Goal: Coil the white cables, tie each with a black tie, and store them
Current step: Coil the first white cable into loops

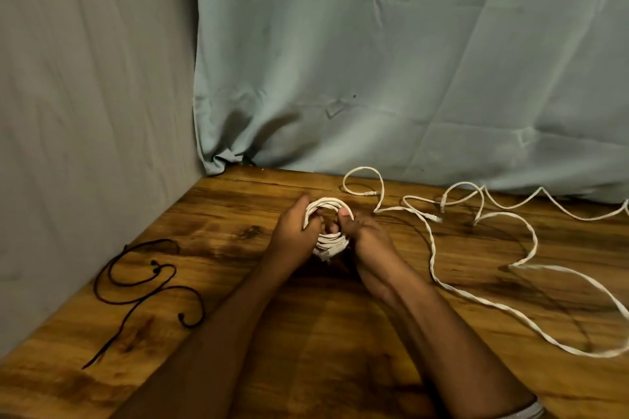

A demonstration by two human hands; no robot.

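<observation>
A small coil of white cable (327, 207) is held up above the wooden table (340, 333) at the middle of the view. My left hand (295, 231) grips the coil's left side. My right hand (366, 235) grips its right side, thumb over the top loop. The coil's lower loops and a plug end (332, 247) show between the two hands. Loose white cables (476, 296) lie sprawled in wide curves over the right half of the table. Black ties (143, 282) lie in loose curls on the table at the left.
Grey cloth (85, 112) hangs along the table's left edge and pale blue cloth (408, 61) hangs behind its far edge. Cable plugs (371, 193) lie near the back edge.
</observation>
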